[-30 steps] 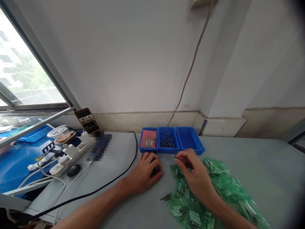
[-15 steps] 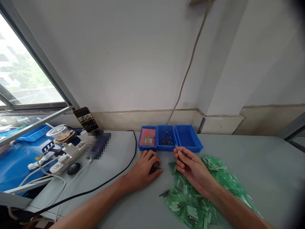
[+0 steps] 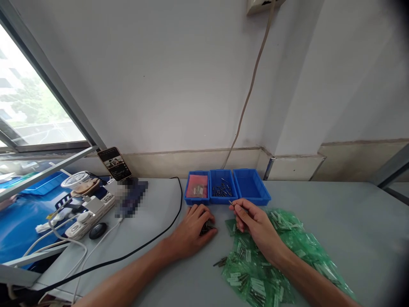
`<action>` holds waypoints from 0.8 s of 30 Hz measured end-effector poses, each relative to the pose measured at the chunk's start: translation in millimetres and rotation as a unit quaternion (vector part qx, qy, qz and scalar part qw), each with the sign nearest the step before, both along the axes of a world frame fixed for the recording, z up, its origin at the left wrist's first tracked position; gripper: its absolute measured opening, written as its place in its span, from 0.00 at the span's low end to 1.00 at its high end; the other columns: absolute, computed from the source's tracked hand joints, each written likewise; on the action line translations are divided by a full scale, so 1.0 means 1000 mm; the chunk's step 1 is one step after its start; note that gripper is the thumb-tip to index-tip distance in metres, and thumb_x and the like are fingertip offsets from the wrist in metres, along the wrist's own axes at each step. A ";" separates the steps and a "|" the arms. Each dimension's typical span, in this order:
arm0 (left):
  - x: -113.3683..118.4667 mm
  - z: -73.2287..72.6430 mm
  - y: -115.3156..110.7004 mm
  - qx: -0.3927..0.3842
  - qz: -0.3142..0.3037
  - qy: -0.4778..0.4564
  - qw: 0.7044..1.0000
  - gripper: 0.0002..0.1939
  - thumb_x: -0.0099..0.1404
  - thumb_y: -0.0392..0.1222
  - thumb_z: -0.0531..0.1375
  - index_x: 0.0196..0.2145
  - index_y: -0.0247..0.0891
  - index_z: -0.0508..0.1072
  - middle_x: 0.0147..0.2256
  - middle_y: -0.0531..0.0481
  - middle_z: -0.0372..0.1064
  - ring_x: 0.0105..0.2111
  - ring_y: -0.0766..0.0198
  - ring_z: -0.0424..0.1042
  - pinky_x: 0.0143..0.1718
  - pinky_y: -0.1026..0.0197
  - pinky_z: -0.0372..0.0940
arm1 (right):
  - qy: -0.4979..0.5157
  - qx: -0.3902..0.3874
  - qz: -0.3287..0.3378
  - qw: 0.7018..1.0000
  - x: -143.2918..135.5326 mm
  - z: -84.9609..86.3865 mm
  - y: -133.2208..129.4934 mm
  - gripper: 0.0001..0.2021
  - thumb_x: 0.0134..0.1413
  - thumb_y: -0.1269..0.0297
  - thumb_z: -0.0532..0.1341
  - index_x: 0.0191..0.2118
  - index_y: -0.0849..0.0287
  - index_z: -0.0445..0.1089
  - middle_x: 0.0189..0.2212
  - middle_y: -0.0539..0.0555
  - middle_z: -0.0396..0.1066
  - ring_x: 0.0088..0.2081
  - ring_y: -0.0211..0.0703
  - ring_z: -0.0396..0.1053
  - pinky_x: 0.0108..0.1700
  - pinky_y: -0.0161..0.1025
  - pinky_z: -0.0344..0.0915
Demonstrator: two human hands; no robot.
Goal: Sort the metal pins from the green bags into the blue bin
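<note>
My left hand [image 3: 193,230] lies palm down on the table, fingers curled over a small cluster of dark metal pins [image 3: 207,227] that shows beside the thumb. My right hand [image 3: 252,221] is raised in front of the trays, with thumb and fingertips pinching one small metal pin [image 3: 231,202]. Below the right hand and forearm spread green plastic bags [image 3: 244,279] holding metal pins and white labels. A few loose metal pins [image 3: 220,262] lie at the bags' left edge. The middle blue tray [image 3: 220,174] contains several dark metal pins.
The left blue tray [image 3: 186,185] holds a pink bag [image 3: 195,183]; a right blue tray [image 3: 252,179] stands alongside. A black cable [image 3: 140,245] crosses the table under my left forearm. Further left are a phone [image 3: 115,164], a power strip [image 3: 76,228] and a black mouse [image 3: 98,230].
My right hand has turned and shifted slightly left, and the pinched pin now points left rather than up. My left hand stays in place. The view has tilted up slightly.
</note>
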State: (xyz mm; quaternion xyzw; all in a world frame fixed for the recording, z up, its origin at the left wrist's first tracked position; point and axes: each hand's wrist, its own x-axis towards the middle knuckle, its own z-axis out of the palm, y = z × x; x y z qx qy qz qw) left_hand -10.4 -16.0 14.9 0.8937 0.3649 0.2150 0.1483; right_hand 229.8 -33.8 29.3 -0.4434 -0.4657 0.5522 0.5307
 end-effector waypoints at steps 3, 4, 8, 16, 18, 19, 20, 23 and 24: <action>0.000 -0.001 0.000 0.001 -0.003 -0.002 1.000 0.07 0.76 0.43 0.63 0.46 0.40 0.69 0.48 0.47 0.68 0.47 0.55 0.66 0.51 0.52 0.60 | 0.011 0.002 0.001 1.000 -0.001 0.000 0.002 0.24 0.57 0.38 0.70 0.39 0.57 0.75 0.30 0.48 0.65 0.25 0.35 0.57 0.27 0.36 0.58; 0.000 -0.002 0.000 0.002 -0.004 -0.003 1.000 0.06 0.76 0.43 0.62 0.46 0.40 0.69 0.48 0.47 0.68 0.47 0.55 0.66 0.50 0.52 0.60 | 0.015 0.002 0.002 1.000 -0.001 -0.001 0.003 0.24 0.58 0.38 0.69 0.39 0.57 0.75 0.30 0.48 0.65 0.25 0.35 0.58 0.27 0.36 0.58; 0.001 -0.003 0.000 0.005 -0.010 -0.004 1.000 0.05 0.76 0.42 0.62 0.45 0.40 0.69 0.47 0.48 0.68 0.46 0.55 0.66 0.50 0.52 0.61 | 0.014 0.003 0.002 1.000 -0.001 -0.003 0.004 0.22 0.61 0.40 0.68 0.42 0.56 0.74 0.30 0.48 0.64 0.25 0.35 0.58 0.28 0.36 0.59; 0.000 -0.002 0.001 0.000 -0.013 -0.003 1.000 0.05 0.76 0.42 0.62 0.45 0.41 0.69 0.46 0.48 0.69 0.46 0.56 0.68 0.49 0.54 0.62 | -0.120 0.092 -0.052 0.987 0.002 -0.010 0.004 0.16 0.65 0.45 0.65 0.41 0.53 0.71 0.32 0.50 0.66 0.31 0.43 0.65 0.30 0.39 0.64; 0.000 -0.003 0.001 0.000 -0.013 -0.005 1.000 0.05 0.76 0.42 0.62 0.45 0.41 0.70 0.46 0.48 0.69 0.46 0.56 0.68 0.50 0.53 0.63 | -0.151 0.108 -0.070 0.980 0.002 -0.013 0.004 0.13 0.65 0.48 0.65 0.41 0.52 0.71 0.35 0.51 0.69 0.35 0.46 0.67 0.34 0.40 0.66; 0.000 -0.003 0.001 0.000 -0.014 -0.007 1.000 0.05 0.76 0.41 0.62 0.45 0.41 0.70 0.46 0.48 0.69 0.46 0.56 0.68 0.50 0.53 0.63 | -0.164 0.115 -0.075 0.977 0.003 -0.013 0.004 0.12 0.65 0.49 0.65 0.41 0.52 0.72 0.36 0.52 0.69 0.37 0.47 0.68 0.36 0.40 0.67; 0.000 -0.004 0.002 0.000 -0.015 -0.009 1.000 0.05 0.76 0.41 0.62 0.45 0.41 0.70 0.46 0.48 0.69 0.46 0.56 0.68 0.50 0.53 0.63 | -0.177 0.123 -0.078 0.974 0.003 -0.013 0.004 0.11 0.66 0.51 0.65 0.40 0.52 0.72 0.37 0.52 0.70 0.39 0.47 0.68 0.38 0.41 0.67; -0.001 -0.004 0.002 -0.001 -0.017 -0.018 1.000 0.05 0.76 0.41 0.63 0.45 0.41 0.70 0.47 0.47 0.68 0.47 0.56 0.68 0.51 0.53 0.64 | -0.211 0.145 -0.082 0.963 0.004 -0.011 0.004 0.09 0.66 0.53 0.65 0.39 0.52 0.73 0.38 0.52 0.72 0.41 0.48 0.70 0.42 0.42 0.67; -0.001 -0.004 0.002 -0.001 -0.016 -0.022 1.000 0.05 0.76 0.42 0.63 0.45 0.41 0.70 0.47 0.47 0.67 0.47 0.56 0.68 0.51 0.53 0.64 | -0.214 0.148 -0.081 0.962 0.003 -0.009 0.003 0.09 0.66 0.53 0.65 0.39 0.52 0.74 0.39 0.53 0.72 0.41 0.48 0.70 0.42 0.42 0.67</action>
